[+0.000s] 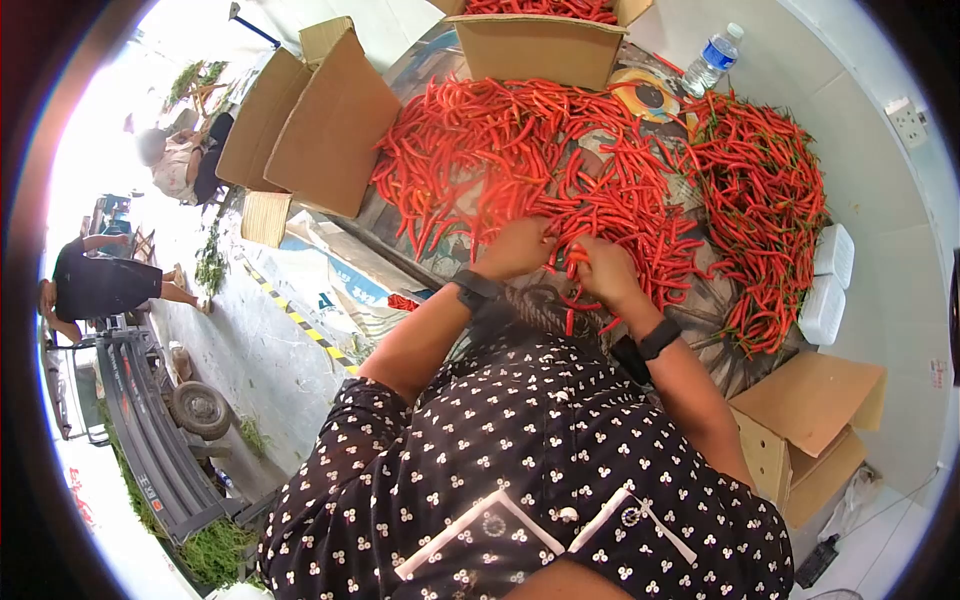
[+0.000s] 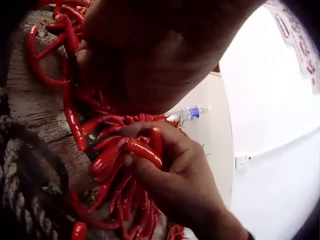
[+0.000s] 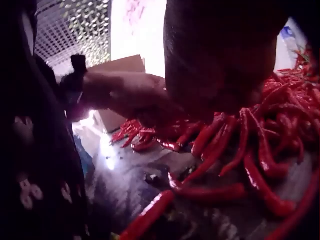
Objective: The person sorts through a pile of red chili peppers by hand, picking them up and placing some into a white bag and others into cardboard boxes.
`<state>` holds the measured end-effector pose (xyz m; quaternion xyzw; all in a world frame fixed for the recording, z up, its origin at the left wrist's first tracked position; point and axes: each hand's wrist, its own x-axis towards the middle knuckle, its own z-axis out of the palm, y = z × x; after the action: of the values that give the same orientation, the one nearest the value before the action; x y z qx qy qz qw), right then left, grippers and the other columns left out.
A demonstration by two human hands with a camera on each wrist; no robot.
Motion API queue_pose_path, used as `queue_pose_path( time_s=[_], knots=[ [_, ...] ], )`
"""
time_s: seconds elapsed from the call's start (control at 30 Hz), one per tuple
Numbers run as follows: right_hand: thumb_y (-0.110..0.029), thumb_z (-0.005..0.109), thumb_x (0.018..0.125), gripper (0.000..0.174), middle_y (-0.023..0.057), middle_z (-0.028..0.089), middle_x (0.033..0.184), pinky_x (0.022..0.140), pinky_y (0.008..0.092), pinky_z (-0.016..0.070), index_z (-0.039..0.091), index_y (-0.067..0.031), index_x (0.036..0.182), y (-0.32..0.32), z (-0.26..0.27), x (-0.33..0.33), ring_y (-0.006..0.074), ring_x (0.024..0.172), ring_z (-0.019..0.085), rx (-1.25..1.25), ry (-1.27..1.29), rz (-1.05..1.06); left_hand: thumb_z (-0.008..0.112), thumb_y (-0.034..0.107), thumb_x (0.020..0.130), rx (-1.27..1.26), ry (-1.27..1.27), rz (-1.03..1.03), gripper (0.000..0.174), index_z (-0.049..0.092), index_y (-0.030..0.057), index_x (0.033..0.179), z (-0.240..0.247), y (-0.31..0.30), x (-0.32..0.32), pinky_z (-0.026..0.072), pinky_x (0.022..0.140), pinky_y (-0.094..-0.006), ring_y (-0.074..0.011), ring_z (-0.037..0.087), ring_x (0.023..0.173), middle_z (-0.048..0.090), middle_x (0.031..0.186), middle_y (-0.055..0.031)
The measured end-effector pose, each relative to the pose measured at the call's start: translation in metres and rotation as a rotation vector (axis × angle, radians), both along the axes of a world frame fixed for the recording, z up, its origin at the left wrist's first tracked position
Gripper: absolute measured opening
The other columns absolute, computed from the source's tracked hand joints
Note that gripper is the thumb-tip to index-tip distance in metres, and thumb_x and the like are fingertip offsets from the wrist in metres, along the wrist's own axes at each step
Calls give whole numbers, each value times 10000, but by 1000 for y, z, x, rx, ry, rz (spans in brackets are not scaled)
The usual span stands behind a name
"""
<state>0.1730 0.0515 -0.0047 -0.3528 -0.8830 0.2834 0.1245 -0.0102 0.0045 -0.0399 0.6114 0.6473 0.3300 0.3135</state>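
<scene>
- Dotted black shirt [image 1: 520, 470] fills the near edge of the head view, and both forearms reach from it to the bench [image 1: 700, 345].
- Far left, out on the pavement, a person in dark clothes [image 1: 95, 285] bends over.
- Open cardboard boxes [image 1: 310, 120] stand at the left end of the bench, flaps up.
- A red chilli heap [image 1: 500, 150] spreads over the middle of the bench, just beyond both hands.
- A full box [image 1: 540, 45] of red chillies stands behind that heap at the far edge.
- The left hand [image 1: 515, 248], with a dark band on its wrist, lies on the near edge of the heap with its fingers down among the chillies. Whether it grips any cannot be told.
- The right hand [image 1: 605, 270] is just beside it. In the left wrist view its fingers curl round a bunch of chillies [image 2: 127, 155] and the thumb lies across them.
- A water bottle [image 1: 713, 60] sits near the wall, right of the full box.
- A second heap [image 1: 765, 190], with green stems, covers the right side of the bench.
- White foam trays [image 1: 830, 285] lie against the wall beside it.
- A brown carton [image 1: 800, 430] sits open at the lower right.
</scene>
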Motion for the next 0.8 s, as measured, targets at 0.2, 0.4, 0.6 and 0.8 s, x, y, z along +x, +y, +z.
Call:
queue_pose_path(
  time_s=[0.2,0.4,0.6,0.8],
  knots=[
    [-114,551,744,198,146,585,818,601,435,483,533,-79,938,-3,-1,-5,330,699,610,208,-373,234,571,190,717,-121,478,-56,223,571,17,856,16,3,20,467,676,-458,-365,597,774,607,774,-200],
    [-161,561,776,147,135,592,787,619,402,471,560,-85,903,-2,1,21,311,717,609,194,-71,143,569,305,742,-131,495,-104,278,615,47,834,-5,6,7,458,643,-458,-354,594,758,609,773,-191],
    [-109,615,771,220,44,548,687,537,269,416,552,-65,977,11,2,48,145,585,540,-492,555,-455,528,277,803,-251,-38,48,298,568,-18,815,19,11,-10,433,629,-423,-348,572,701,576,727,-211],
    [-126,570,835,137,-42,453,669,443,207,342,522,-49,938,20,0,75,47,504,406,-960,929,-689,519,246,827,154,80,-253,261,559,-12,822,-62,41,2,431,621,-422,-346,573,700,576,723,-205]
  ],
)
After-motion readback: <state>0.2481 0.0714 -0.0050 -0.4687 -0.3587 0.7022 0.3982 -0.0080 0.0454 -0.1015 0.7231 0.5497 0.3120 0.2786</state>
